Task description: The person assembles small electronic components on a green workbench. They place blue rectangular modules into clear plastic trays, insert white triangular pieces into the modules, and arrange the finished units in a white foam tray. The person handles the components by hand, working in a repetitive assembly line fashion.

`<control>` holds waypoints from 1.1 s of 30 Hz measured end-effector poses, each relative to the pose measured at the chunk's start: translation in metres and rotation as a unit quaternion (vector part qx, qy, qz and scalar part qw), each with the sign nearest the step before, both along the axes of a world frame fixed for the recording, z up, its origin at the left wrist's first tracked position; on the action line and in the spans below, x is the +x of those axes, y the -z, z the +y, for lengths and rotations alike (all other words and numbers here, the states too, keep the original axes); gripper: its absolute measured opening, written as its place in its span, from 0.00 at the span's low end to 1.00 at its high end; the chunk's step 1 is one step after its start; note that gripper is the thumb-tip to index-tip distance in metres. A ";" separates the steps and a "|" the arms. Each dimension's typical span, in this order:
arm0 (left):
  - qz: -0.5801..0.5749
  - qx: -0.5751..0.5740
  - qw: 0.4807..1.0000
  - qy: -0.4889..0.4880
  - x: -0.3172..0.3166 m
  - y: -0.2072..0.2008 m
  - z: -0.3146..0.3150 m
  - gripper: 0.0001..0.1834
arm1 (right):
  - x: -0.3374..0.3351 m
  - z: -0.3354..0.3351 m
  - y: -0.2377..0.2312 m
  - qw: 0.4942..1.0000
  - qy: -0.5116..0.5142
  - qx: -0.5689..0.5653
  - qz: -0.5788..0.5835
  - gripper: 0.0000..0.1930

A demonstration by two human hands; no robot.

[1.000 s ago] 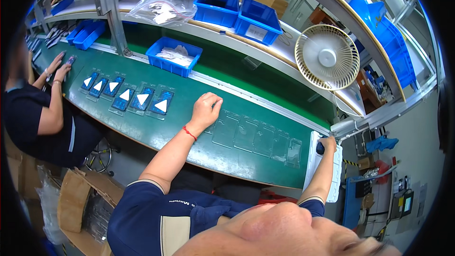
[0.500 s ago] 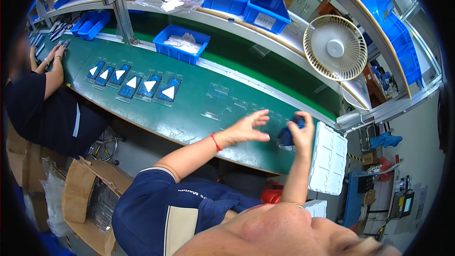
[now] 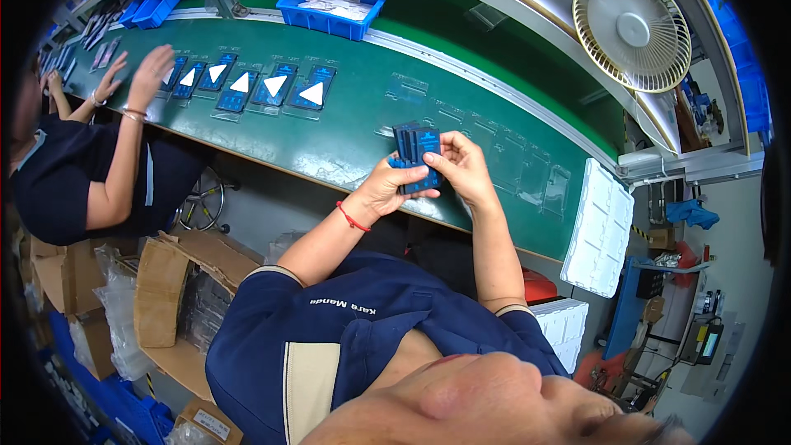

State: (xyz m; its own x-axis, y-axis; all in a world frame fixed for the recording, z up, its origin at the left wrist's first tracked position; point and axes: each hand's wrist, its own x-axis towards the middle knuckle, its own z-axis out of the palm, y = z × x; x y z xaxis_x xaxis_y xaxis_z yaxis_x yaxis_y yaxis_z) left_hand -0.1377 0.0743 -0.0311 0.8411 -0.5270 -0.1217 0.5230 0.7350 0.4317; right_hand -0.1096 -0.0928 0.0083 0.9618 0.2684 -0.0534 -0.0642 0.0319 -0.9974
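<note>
A fanned stack of dark blue, card-like rectangular pieces [image 3: 418, 156] is held up over the near edge of the green bench. My left hand [image 3: 384, 188] wraps round its lower left side, thumb across the front. At the upper right edge, my right hand [image 3: 463, 166] pinches the stack between thumb and fingers. Just beyond are clear plastic trays [image 3: 404, 91] lying in a row on the bench. Farther left, several similar trays hold dark blue pieces, each with a white triangle [image 3: 312, 94] on it.
A co-worker's hand [image 3: 152, 74] hovers by the leftmost filled tray. A blue bin [image 3: 329, 16] with white contents stands at the bench's back. White moulded trays [image 3: 599, 227] sit at the right end, below a fan [image 3: 633, 29]. Opened cardboard boxes [image 3: 161, 297] stand on the floor.
My right hand has come left with the blue pieces, and my left hand has closed on them. The co-worker's hand has moved right, towards the filled trays. The view has shifted.
</note>
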 end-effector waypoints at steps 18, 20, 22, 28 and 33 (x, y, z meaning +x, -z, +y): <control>-0.047 0.064 0.988 -0.131 -0.002 -0.003 0.067 0.24 | 0.073 0.053 -0.003 0.834 0.126 -0.506 -0.182 0.26; -0.035 0.100 0.986 -0.132 -0.001 0.003 0.064 0.23 | 0.061 0.051 -0.023 0.874 0.082 -0.468 -0.103 0.25; -0.025 0.133 0.983 -0.127 0.001 0.000 0.056 0.21 | 0.049 0.036 -0.013 0.958 -0.017 -0.282 -0.057 0.23; -0.020 0.097 0.993 -0.070 0.001 -0.001 0.033 0.23 | 0.027 -0.002 -0.025 0.996 0.013 -0.084 0.009 0.21; -0.041 0.010 0.997 -0.064 -0.002 -0.004 0.030 0.26 | 0.047 -0.035 -0.003 0.889 0.096 -0.433 -0.114 0.24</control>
State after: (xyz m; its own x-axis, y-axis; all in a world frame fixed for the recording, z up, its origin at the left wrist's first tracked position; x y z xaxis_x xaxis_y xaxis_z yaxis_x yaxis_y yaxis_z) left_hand -0.1395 0.1045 -0.0276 0.9085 -0.4135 -0.0599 0.3886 0.7836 0.4848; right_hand -0.0622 -0.1278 0.0108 0.9978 0.0509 0.0430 0.0667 -0.7659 -0.6395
